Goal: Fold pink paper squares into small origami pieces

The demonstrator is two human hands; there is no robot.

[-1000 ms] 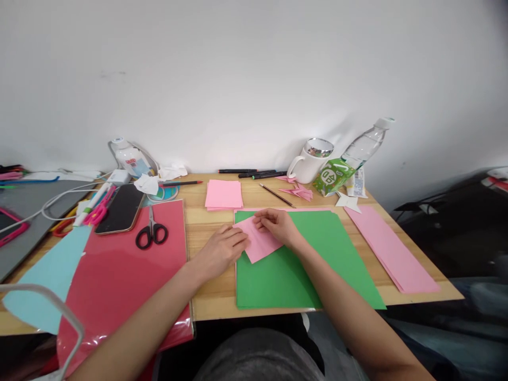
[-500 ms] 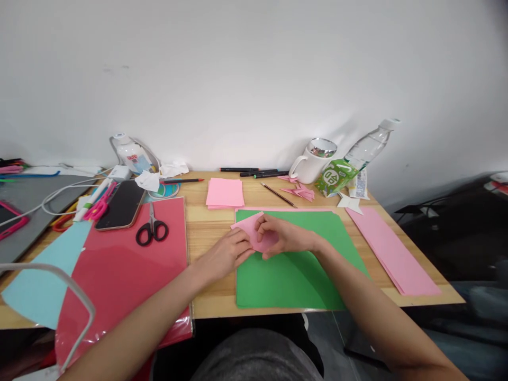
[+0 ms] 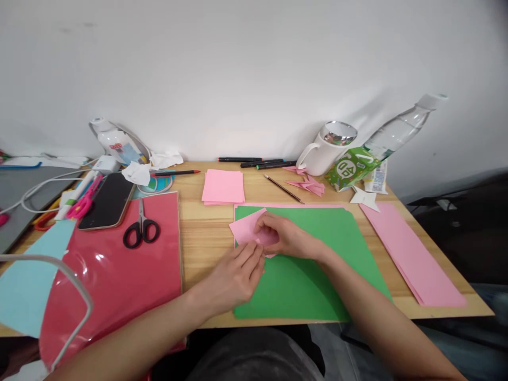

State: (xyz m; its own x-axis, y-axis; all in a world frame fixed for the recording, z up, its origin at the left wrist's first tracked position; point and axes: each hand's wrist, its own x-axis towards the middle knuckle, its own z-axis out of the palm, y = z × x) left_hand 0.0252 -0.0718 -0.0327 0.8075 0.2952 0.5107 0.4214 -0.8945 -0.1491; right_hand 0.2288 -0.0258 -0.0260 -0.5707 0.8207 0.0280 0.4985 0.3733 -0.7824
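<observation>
Both hands are at the middle of the frame, right on the near-left part of the green sheet (image 3: 317, 264). The right hand (image 3: 286, 238) lies across a small pink paper square (image 3: 246, 228), fingers curled and pinching its right side, so only the paper's left corner shows. The left hand (image 3: 238, 275) sits just below it, fingers pressed together, their tips meeting the paper's lower edge. Whether they grip it or merely press, I cannot tell from here. The pink square rests tilted, half over the green sheet's left edge and half over the wooden counter (image 3: 206, 227).

Just above, toward the wall, lies a neat stack of pink squares (image 3: 223, 186), and to its right a pencil (image 3: 283, 189) on a slant. Beside that are some folded pink pieces (image 3: 307, 184).

Over on the left, black-handled scissors (image 3: 139, 230) lie on a glossy red sheet (image 3: 119, 275), with a dark phone (image 3: 105, 201) just above them.

Upper right, a white mug (image 3: 327, 148) stands near a green packet (image 3: 349, 168) and a leaning water bottle (image 3: 405, 127). Long pink sheets (image 3: 413, 254) run down the right edge of the counter.
</observation>
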